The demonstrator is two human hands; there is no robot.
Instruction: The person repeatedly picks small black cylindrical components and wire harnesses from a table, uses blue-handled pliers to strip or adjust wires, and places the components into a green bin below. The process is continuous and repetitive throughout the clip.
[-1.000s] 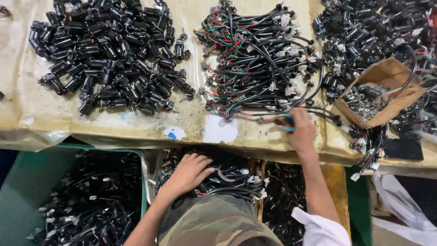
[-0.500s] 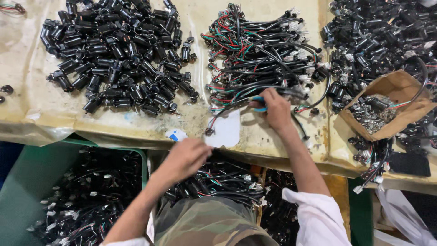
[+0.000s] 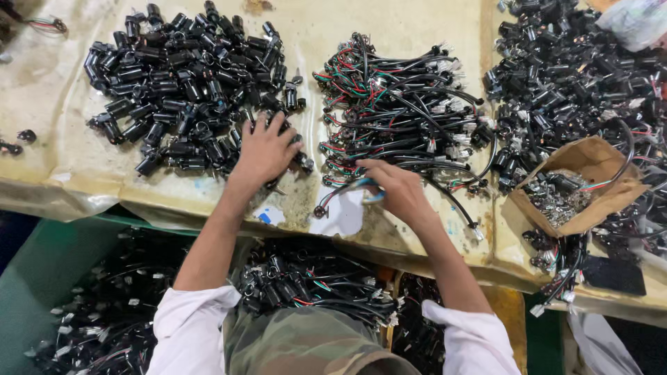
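Up from the lap, my left hand (image 3: 265, 151) now spreads on light, stiff black plugs (image 3: 182, 82); right hand (image 3: 397, 193) pinches a limp cable (image 3: 338, 194) near the counter's (image 3: 417, 24) front edge.

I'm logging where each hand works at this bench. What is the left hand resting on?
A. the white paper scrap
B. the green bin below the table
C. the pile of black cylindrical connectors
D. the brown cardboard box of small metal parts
C: the left hand lies spread on the near edge of the pile of black cylindrical connectors.
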